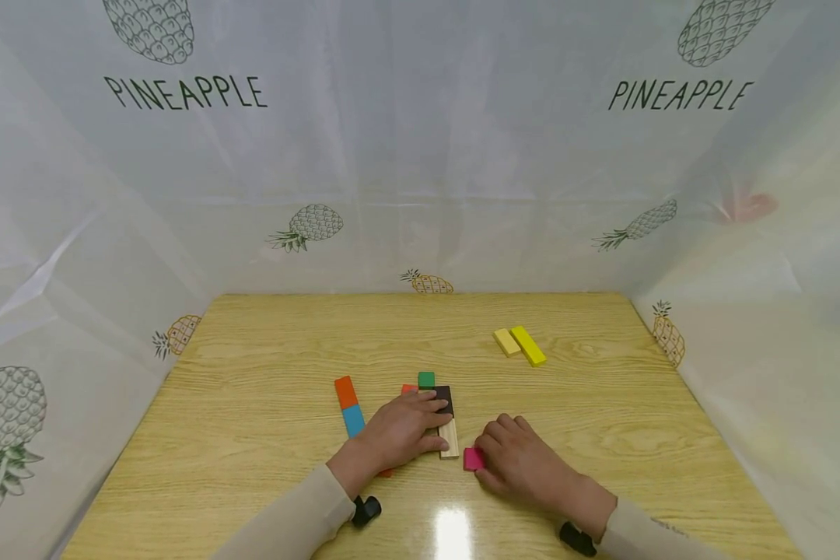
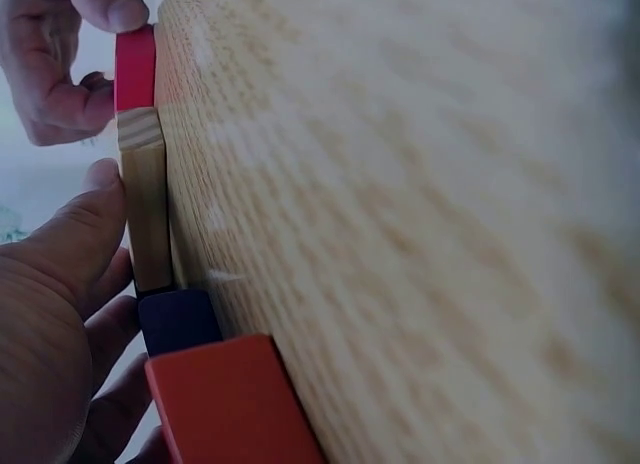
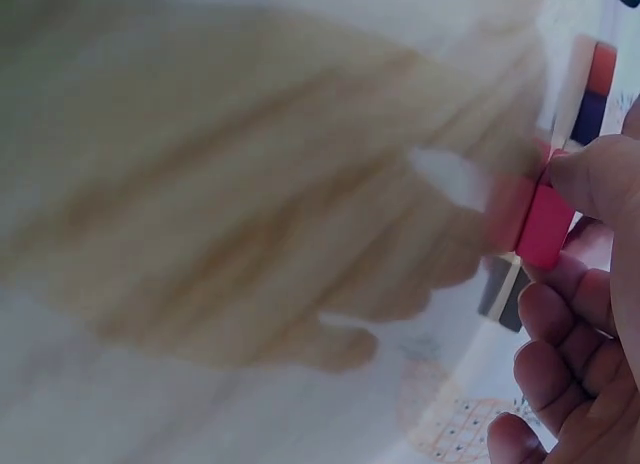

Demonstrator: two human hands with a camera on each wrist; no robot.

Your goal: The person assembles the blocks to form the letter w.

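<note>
My right hand (image 1: pixel 521 459) pinches a small magenta block (image 1: pixel 472 460) between thumb and fingers, low over the table. The left hand (image 1: pixel 400 429) lies over a group of blocks, fingers spread across a black block (image 1: pixel 444 398) and its thumb on a striped pale wood block (image 1: pixel 449 439). A green block (image 1: pixel 426 379) and part of a red block (image 1: pixel 409 388) show beyond its fingers; the palm hides others. In the left wrist view, the magenta block lines up with the pale block's end, and a dark blue block (image 2: pixel 180 319) lies nearer the camera.
Left of the group lies a row with an orange-red block (image 1: pixel 346 391) and a light blue block (image 1: pixel 353 420), partly under the left wrist. Farther back on the right are a yellow block (image 1: pixel 528 346) and a short pale block (image 1: pixel 507 342) on the wooden table (image 1: pixel 266 334).
</note>
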